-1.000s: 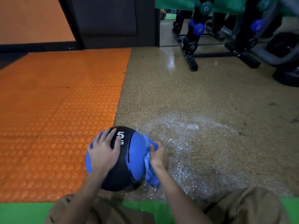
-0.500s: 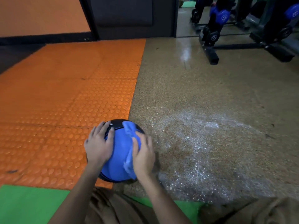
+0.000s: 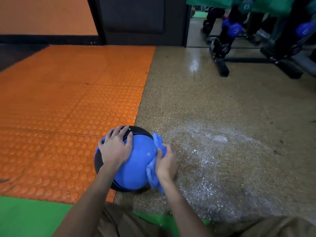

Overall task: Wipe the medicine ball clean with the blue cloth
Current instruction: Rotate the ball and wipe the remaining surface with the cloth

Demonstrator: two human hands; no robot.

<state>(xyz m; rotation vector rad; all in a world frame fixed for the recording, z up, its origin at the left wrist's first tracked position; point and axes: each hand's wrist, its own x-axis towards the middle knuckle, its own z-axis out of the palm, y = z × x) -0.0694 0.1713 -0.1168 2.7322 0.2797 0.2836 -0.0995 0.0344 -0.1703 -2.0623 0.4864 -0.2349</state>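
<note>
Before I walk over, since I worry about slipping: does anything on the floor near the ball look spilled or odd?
Yes. A whitish, glistening patch spreads over the speckled floor right of the medicine ball. It looks like spray or spilled liquid, unlike the dry floor beyond.

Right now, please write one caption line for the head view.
Left hand rests on the medicine ball on the floor while the right hand grips the blue cloth against its side.

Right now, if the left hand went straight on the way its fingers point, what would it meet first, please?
The left hand rests on the medicine ball, so it would first cross the ball's black top; beyond that, probably the orange mat near its edge, though depth is unclear.
</note>
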